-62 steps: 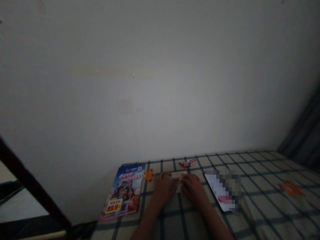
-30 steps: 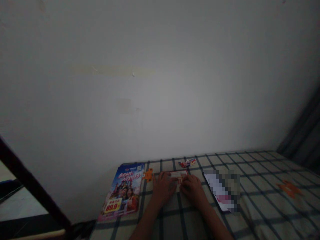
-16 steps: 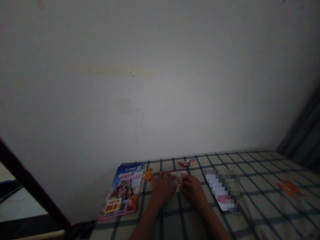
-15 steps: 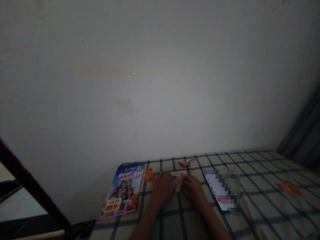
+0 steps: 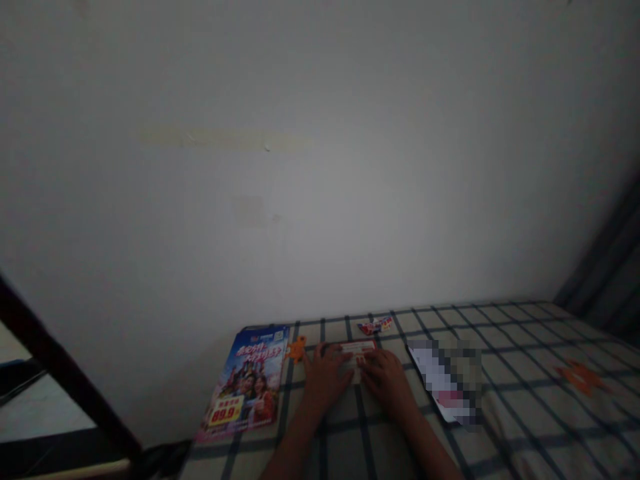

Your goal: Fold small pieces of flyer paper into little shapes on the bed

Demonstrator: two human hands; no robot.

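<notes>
A small red and white printed paper (image 5: 361,346) lies flat on the checked cloth, partly covered by both hands. My left hand (image 5: 326,375) rests palm down over its left part, fingers apart. On the right part lies my right hand (image 5: 384,375), palm down with its fingers lightly bent and spread. Just left of my left hand is an orange cut-out figure (image 5: 297,349). Beyond the paper sits a small crumpled red, white and blue wrapper-like piece (image 5: 375,325).
The cloth (image 5: 345,453) with dark checks covers the surface up to the wall (image 5: 320,200). A colourful leaflet (image 5: 250,380) lies at left, a blurred-out phone-like object (image 5: 443,387) at right. Farther right is an orange shape (image 5: 580,377). A dark post (image 5: 65,360) slants at far left.
My left fingers have spread and flattened a little on the paper. My right fingers have shifted slightly on it. The other things lie as before.
</notes>
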